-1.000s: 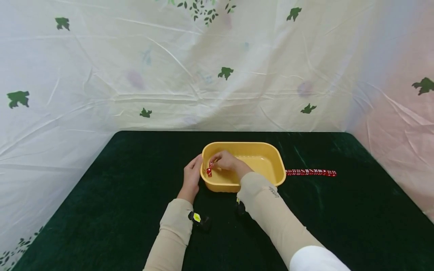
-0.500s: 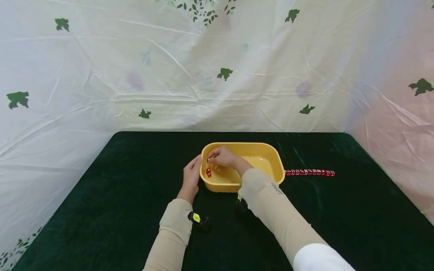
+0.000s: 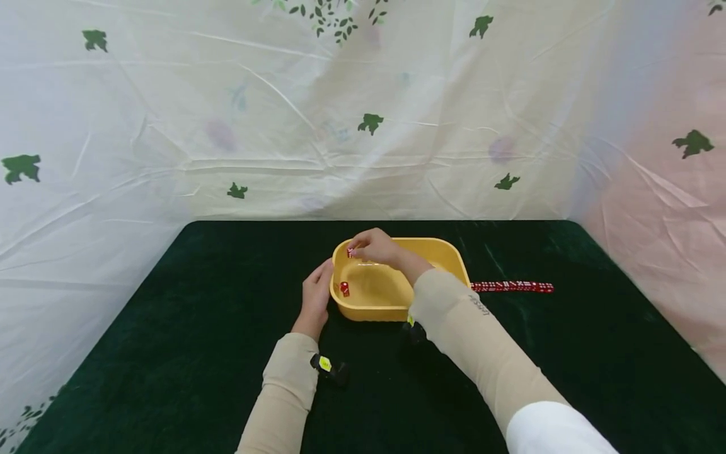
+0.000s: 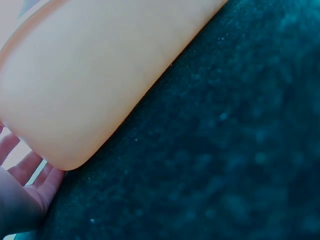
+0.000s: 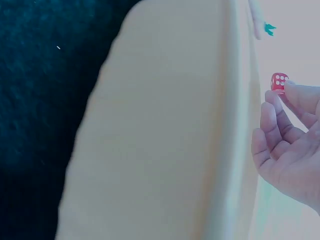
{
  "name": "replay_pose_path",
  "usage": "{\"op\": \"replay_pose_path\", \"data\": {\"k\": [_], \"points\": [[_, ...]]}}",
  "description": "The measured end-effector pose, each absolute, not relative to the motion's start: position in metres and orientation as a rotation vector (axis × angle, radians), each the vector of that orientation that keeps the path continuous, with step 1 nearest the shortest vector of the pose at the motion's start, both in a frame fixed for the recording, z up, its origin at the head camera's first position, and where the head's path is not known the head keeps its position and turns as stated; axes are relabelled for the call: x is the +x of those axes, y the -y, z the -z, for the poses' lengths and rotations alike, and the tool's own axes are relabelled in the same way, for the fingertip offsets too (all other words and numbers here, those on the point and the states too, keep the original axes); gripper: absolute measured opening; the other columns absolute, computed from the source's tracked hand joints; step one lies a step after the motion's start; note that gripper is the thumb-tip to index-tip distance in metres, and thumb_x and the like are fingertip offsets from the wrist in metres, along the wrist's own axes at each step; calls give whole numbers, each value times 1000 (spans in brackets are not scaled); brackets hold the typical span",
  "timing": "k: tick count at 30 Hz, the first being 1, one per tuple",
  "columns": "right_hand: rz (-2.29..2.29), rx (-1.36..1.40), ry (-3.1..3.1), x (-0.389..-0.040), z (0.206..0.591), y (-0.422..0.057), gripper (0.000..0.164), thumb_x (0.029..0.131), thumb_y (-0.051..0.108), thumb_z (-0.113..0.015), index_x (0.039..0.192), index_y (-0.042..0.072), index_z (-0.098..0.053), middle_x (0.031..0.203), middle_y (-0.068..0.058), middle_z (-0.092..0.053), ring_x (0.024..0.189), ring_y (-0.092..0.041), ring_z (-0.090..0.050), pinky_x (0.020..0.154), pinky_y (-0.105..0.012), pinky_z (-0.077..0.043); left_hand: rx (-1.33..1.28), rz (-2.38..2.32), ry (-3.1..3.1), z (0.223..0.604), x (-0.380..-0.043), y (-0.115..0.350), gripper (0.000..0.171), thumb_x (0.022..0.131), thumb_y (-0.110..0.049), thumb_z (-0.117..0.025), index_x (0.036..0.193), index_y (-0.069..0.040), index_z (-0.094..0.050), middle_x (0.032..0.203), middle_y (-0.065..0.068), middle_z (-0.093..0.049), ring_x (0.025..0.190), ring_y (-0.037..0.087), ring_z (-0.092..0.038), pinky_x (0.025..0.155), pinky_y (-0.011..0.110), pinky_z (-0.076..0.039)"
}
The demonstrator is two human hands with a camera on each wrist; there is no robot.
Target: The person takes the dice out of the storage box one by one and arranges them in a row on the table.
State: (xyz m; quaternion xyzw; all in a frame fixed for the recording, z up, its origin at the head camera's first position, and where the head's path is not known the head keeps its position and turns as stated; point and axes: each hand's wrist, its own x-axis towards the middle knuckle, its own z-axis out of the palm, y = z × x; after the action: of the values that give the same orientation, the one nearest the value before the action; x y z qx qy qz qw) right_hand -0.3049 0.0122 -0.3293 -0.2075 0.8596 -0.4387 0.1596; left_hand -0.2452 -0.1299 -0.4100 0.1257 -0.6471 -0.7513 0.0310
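Observation:
A yellow plastic basin [image 3: 374, 313] stands on the dark green cloth. Against its left side rests my left hand [image 3: 315, 295], fingers extended along the outer wall; the left wrist view shows the fingers [image 4: 46, 182] at the basin's corner. My right hand [image 3: 374, 244] is over the far left part of the basin, pinching a red die [image 5: 278, 82] with white pips between thumb and fingertips. Near the basin's left end lie red dice [image 3: 345, 289], too small to count surely. A straight row of red dice [image 3: 510, 287] extends to the right from behind the basin's right edge.
Dark green cloth [image 3: 187, 340] covers the table. A pale curtain [image 3: 283, 126] printed with green birds and leaves hangs behind and at both sides. Each wrist wears a small black camera, such as the left one [image 3: 334, 371].
My right hand has lifted the pinched die up and away from the other dice, toward the basin's far left rim. The left hand has stayed at the basin's side.

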Motion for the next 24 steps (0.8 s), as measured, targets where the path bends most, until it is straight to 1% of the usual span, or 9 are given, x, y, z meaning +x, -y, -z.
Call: {"op": "replay_pose_path", "data": {"k": [4, 7, 12, 16, 21, 24], "points": [[1248, -584, -2480, -306, 319, -20, 19, 83, 9, -57, 100, 1, -62, 93, -7, -60, 78, -20, -53, 70, -27, -47, 414, 2307, 2011, 410, -246, 130, 45, 84, -47, -47, 120, -20, -51, 123, -3, -46, 114, 14, -37, 94, 35, -31], [1248, -593, -2471, -306, 313, -28, 21, 85, 11, -55, 103, 1, -61, 95, -7, -59, 82, -22, -52, 72, -28, -46, 431, 2306, 2018, 410, -246, 129, 44, 84, -47, -47, 119, -21, -51, 122, -4, -46, 114, 14, -37, 94, 35, -30], [1261, -587, -2437, -303, 303, -41, 22, 87, 9, -51, 105, -1, -58, 99, -12, -56, 90, -28, -49, 80, -36, -43, 420, 2309, 2012, 411, -244, 128, 43, 85, -45, -47, 119, -20, -51, 122, -3, -46, 114, 14, -38, 95, 35, -30], [1262, -558, -2441, -300, 294, -50, 22, 88, 9, -50, 106, 0, -56, 102, -15, -54, 94, -31, -47, 82, -37, -42, 402, 2315, 2003, 411, -245, 128, 44, 85, -45, -47, 120, -20, -51, 123, -3, -45, 114, 14, -37, 95, 35, -30], [1283, -607, -2458, -302, 288, -66, 22, 89, 8, -47, 107, -2, -55, 103, -19, -53, 95, -34, -47, 80, -38, -42, 396, 2314, 2003, 411, -245, 129, 43, 85, -45, -47, 120, -19, -51, 123, -2, -46, 114, 14, -37, 95, 35, -30], [1307, -616, -2462, -302, 286, -79, 23, 89, 9, -46, 108, -2, -54, 100, -17, -54, 91, -34, -48, 76, -35, -43, 411, 2311, 2013, 411, -246, 130, 42, 86, -44, -46, 120, -21, -51, 122, -4, -46, 114, 14, -37, 95, 35, -30]]}}
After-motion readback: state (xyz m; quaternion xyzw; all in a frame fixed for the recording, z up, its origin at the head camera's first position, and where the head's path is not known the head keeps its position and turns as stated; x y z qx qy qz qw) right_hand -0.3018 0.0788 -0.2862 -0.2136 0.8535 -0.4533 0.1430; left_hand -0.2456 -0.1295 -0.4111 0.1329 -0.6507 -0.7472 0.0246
